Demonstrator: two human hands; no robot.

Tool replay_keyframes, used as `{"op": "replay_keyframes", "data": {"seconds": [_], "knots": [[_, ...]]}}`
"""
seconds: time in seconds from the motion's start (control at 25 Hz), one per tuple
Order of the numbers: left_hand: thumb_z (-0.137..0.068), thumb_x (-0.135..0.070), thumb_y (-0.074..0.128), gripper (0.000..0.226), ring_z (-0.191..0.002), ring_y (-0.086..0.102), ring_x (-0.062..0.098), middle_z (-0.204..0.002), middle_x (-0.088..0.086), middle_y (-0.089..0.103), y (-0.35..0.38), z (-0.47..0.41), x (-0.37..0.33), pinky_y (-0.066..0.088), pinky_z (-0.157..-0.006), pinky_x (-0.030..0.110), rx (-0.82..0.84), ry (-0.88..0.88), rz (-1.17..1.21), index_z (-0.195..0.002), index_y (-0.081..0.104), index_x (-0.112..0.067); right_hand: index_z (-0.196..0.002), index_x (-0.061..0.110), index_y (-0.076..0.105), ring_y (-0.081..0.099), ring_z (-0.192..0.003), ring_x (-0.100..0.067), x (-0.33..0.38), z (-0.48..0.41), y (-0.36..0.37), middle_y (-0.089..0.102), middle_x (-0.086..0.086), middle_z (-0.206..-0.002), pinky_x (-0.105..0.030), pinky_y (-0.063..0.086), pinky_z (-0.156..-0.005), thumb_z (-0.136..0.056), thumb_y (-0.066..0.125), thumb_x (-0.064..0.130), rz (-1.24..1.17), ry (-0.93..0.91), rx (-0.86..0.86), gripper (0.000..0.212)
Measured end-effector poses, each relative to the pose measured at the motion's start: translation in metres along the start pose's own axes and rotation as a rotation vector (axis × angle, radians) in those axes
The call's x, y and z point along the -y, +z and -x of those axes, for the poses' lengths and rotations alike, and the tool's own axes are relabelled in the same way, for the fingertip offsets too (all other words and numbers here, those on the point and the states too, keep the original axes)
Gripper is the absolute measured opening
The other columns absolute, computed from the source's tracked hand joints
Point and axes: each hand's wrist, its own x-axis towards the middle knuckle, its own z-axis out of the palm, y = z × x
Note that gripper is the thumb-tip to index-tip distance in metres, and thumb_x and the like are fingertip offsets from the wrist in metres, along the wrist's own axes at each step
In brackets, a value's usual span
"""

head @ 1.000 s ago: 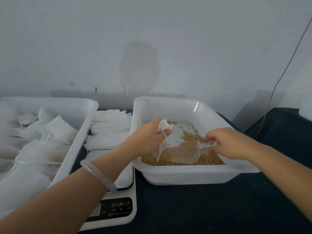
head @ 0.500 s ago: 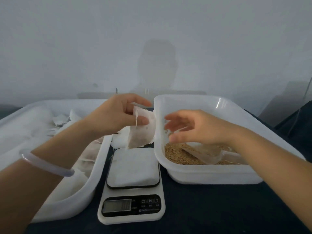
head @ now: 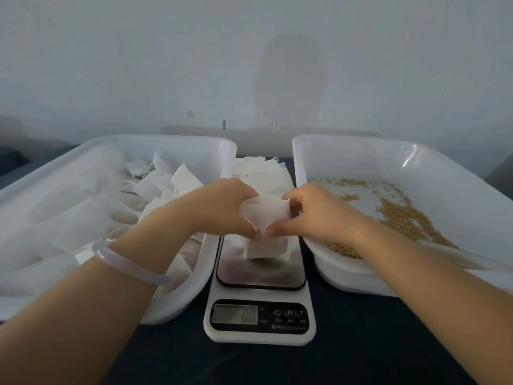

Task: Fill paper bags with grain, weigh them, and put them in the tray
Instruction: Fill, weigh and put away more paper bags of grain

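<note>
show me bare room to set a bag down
Bare dark cloth in front of the white digital scale and white plastic grain tray. Crowded: left white tray piled with white paper bags; left hand and right hand hold one paper bag at the scale.

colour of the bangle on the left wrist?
The bangle is translucent, pale milky white with a faint lilac tint. The head view, the only one, shows it.
</note>
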Motion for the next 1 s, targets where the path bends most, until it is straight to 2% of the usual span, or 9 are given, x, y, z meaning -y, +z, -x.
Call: {"op": "replay_keyframes", "data": {"seconds": [0.08, 0.16, 0.28, 0.36, 0.6, 0.76, 0.84, 0.92, 1.0], "knots": [[-0.069, -0.02, 0.075, 0.018, -0.055, 0.049, 0.01, -0.057, -0.005, 0.055, 0.003, -0.001, -0.001, 0.035, -0.05, 0.019, 0.003, 0.005, -0.008, -0.06, 0.06, -0.025, -0.072, 0.019, 0.067, 0.054, -0.06, -0.014, 0.002, -0.001, -0.003, 0.061, 0.002, -0.066, -0.027, 0.036, -0.056, -0.063, 0.081, 0.038, 0.058, 0.028, 0.055, 0.025], [-0.07, -0.018, 0.072, 0.011, -0.059, 0.05, 0.014, -0.06, -0.001, 0.056, 0.002, -0.002, 0.0, 0.037, -0.055, 0.026, -0.016, -0.005, 0.012, -0.064, 0.064, -0.019, -0.062, 0.025, 0.061, 0.049, -0.056, -0.011, 0.006, -0.002, -0.005, 0.054, 0.006, -0.059, -0.025, 0.034, -0.053, -0.066, 0.079, 0.036, 0.17, 0.041, 0.115, 0.022], [-0.07, -0.02, 0.073, 0.025, -0.058, 0.049, 0.012, -0.056, -0.005, 0.053, 0.004, -0.003, 0.0, 0.036, -0.054, 0.026, 0.031, -0.041, -0.085, -0.054, 0.055, -0.027, -0.045, 0.022, 0.041, 0.033, -0.048, -0.009, 0.015, -0.006, -0.003, 0.036, 0.007, -0.048, -0.023, 0.017, -0.049, -0.073, 0.073, 0.035, 0.364, 0.042, 0.142, 0.045], [-0.069, -0.025, 0.076, 0.032, -0.053, 0.046, 0.01, -0.052, -0.006, 0.05, 0.008, -0.005, -0.004, 0.034, -0.051, 0.024, 0.058, -0.065, -0.161, -0.049, 0.051, -0.028, -0.043, 0.024, 0.04, 0.033, -0.052, -0.008, 0.018, -0.007, -0.001, 0.035, 0.008, -0.047, -0.023, 0.017, -0.052, -0.075, 0.072, 0.034, 0.412, 0.045, 0.166, 0.046], [-0.067, -0.029, 0.078, 0.036, -0.049, 0.043, 0.005, -0.046, -0.01, 0.047, 0.011, -0.007, -0.012, 0.034, -0.044, 0.012, 0.058, -0.056, -0.254, -0.046, 0.049, -0.031, -0.076, 0.03, 0.066, 0.042, -0.078, -0.016, 0.016, -0.01, 0.006, 0.049, 0.009, -0.065, -0.033, 0.03, -0.087, -0.074, 0.071, 0.043, 0.498, 0.035, 0.162, 0.013], [-0.068, -0.031, 0.075, 0.025, -0.063, 0.052, 0.011, -0.059, -0.01, 0.053, 0.013, -0.006, -0.011, 0.032, -0.05, 0.018, 0.076, -0.04, -0.237, -0.057, 0.052, -0.03, -0.086, 0.023, 0.07, 0.044, -0.086, -0.02, 0.013, -0.008, 0.008, 0.054, 0.005, -0.072, -0.031, 0.028, -0.077, -0.071, 0.071, 0.045, 0.463, 0.02, 0.129, 0.027], [-0.066, -0.035, 0.074, 0.024, -0.078, 0.054, 0.013, -0.077, -0.009, 0.057, 0.011, -0.006, -0.008, 0.038, -0.059, 0.022, 0.085, -0.02, -0.202, -0.077, 0.055, -0.028, -0.095, 0.021, 0.066, 0.048, -0.094, -0.02, 0.009, -0.007, 0.008, 0.06, 0.003, -0.088, -0.027, 0.031, -0.072, -0.058, 0.074, 0.057, 0.374, 0.035, 0.112, 0.052], [-0.063, -0.032, 0.077, 0.044, -0.092, 0.057, 0.014, -0.099, -0.006, 0.059, 0.005, -0.003, -0.004, 0.048, -0.075, 0.029, 0.082, -0.028, -0.087, -0.101, 0.056, -0.022, -0.108, 0.028, 0.056, 0.05, -0.106, -0.015, 0.006, -0.007, 0.007, 0.059, 0.01, -0.106, -0.028, 0.04, -0.085, -0.04, 0.072, 0.066, 0.208, 0.048, 0.097, 0.079], [-0.065, -0.026, 0.077, 0.049, -0.095, 0.06, 0.011, -0.104, -0.006, 0.062, 0.001, 0.0, -0.004, 0.05, -0.083, 0.025, 0.073, 0.003, 0.017, -0.109, 0.058, -0.018, -0.12, 0.032, 0.05, 0.049, -0.115, -0.01, 0.004, -0.007, 0.005, 0.056, 0.016, -0.116, -0.035, 0.042, -0.096, -0.035, 0.073, 0.066, 0.061, 0.044, 0.095, 0.094]]}}
